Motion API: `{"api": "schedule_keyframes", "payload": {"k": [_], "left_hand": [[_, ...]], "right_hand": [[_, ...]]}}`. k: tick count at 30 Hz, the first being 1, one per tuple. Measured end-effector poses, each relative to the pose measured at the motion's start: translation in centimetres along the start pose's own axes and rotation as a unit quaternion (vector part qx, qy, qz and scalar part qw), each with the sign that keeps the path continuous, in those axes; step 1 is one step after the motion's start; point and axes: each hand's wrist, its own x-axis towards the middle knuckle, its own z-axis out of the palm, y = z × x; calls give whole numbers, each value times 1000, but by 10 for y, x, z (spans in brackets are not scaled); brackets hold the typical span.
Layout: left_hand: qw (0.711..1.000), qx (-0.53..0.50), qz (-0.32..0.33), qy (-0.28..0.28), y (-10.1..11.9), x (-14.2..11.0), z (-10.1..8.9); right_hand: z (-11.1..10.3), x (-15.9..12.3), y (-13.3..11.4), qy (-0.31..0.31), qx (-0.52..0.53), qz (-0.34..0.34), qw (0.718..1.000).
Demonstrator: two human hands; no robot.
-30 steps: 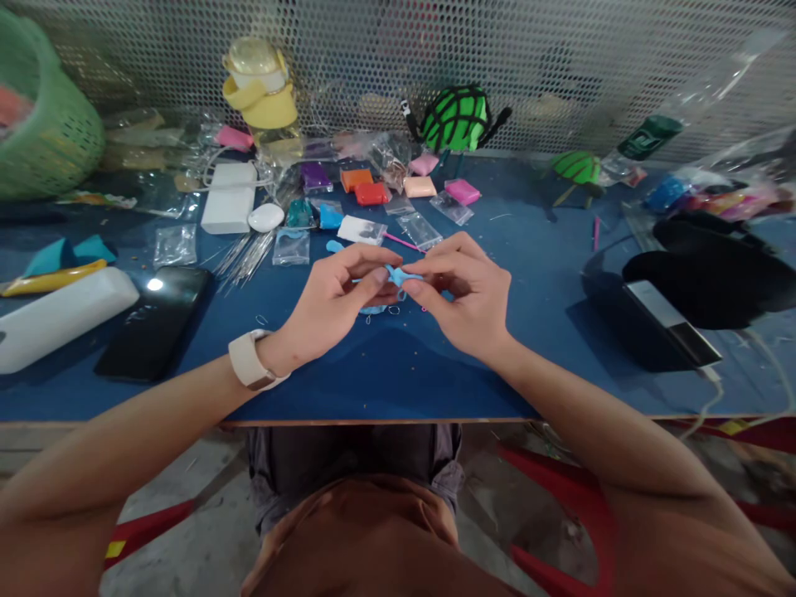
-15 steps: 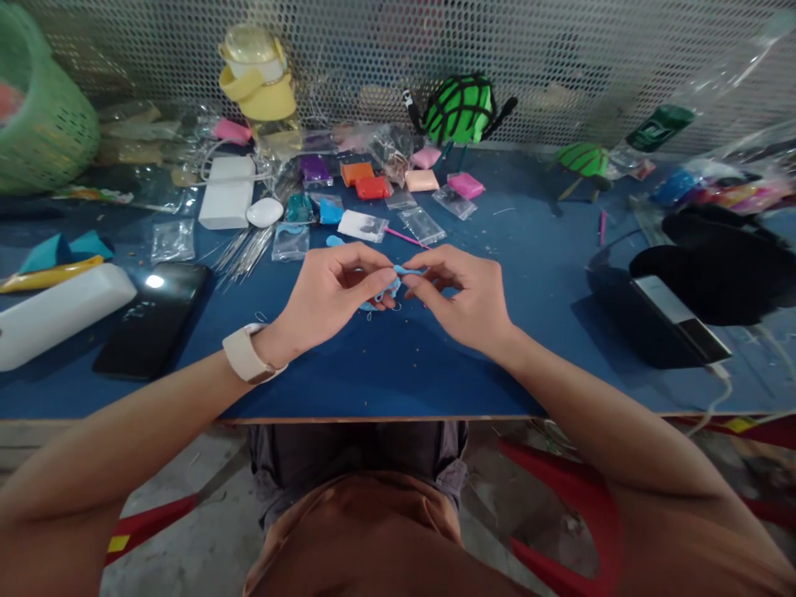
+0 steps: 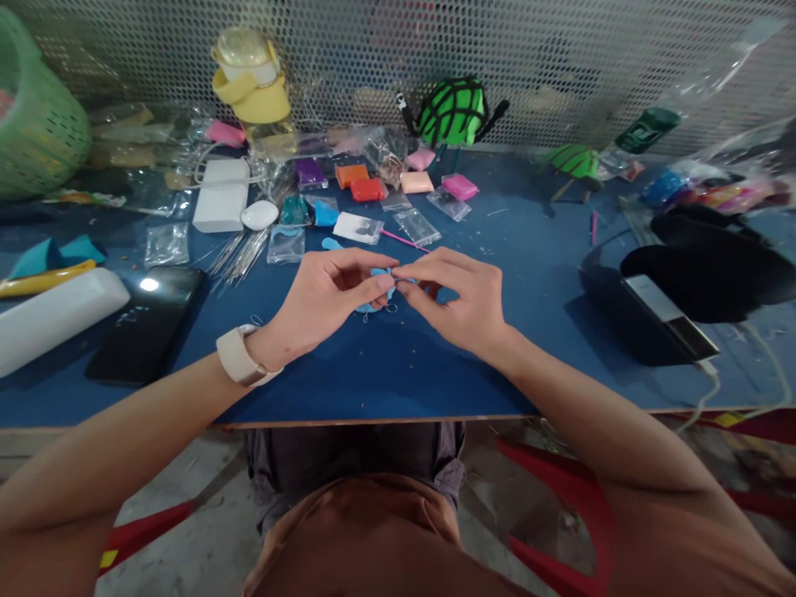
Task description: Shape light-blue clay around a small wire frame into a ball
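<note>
A grey perforated panel (image 3: 348, 50) stands behind a blue table (image 3: 435, 373). At the far left is a green basket (image 3: 50, 141), and nearer the edge a white case (image 3: 62, 323) lies beside a black phone (image 3: 146, 327) with a bright reflection on it. Next comes the left hand (image 3: 323, 290), a pale band (image 3: 240, 355) around its wrist; its thumb and forefinger are pinched on a small light blue piece (image 3: 379, 272). That piece is over the table, between the two hands; it looks soft and smooth, but fingers cover most of it, so its full shape cannot be told. Just below, partly hidden, is more light blue material (image 3: 368, 308), with a thin wire loop (image 3: 391, 308) beside it. The right hand (image 3: 460, 290) has thumb and forefinger drawn close together at the piece's right side, the other fingers curled; whether they grip it cannot be told. Well to the right sits a black box-shaped device (image 3: 659, 319) with a white cable (image 3: 709, 394).
</note>
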Motion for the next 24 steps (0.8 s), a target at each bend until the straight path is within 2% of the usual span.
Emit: {"api": "schedule_keyframes", "payload": {"k": [3, 5, 7, 8, 10, 12, 14, 16, 20, 24], "left_hand": [[994, 84, 53, 41, 0, 6, -9], [979, 123, 120, 112, -3, 16, -23], [960, 95, 186, 187, -10, 29, -41], [952, 77, 195, 221, -13, 35, -50], [948, 69, 174, 256, -21, 43, -66], [953, 104, 158, 239, -26, 46, -74], [959, 162, 142, 186, -30, 44, -76], [958, 208, 141, 138, -31, 40, -72], [955, 245, 141, 91, -27, 32, -63], [936, 325, 131, 25, -17, 27, -61]], "right_hand": [[-2, 1, -2, -1, 2, 14, 1000], [-5, 3, -2, 5, 9, 36, 999], [-8, 5, 0, 22, 18, 61, 998], [-9, 6, 2, 28, 24, 75, 997], [-11, 6, 6, 20, 40, 98, 994], [-11, 6, 10, -5, 54, 113, 992], [-11, 5, 12, -28, 59, 126, 990], [-10, 4, 12, -40, 61, 140, 988], [-10, 4, 12, -56, 59, 144, 986], [-9, 6, 11, -96, 69, 126, 985]]}}
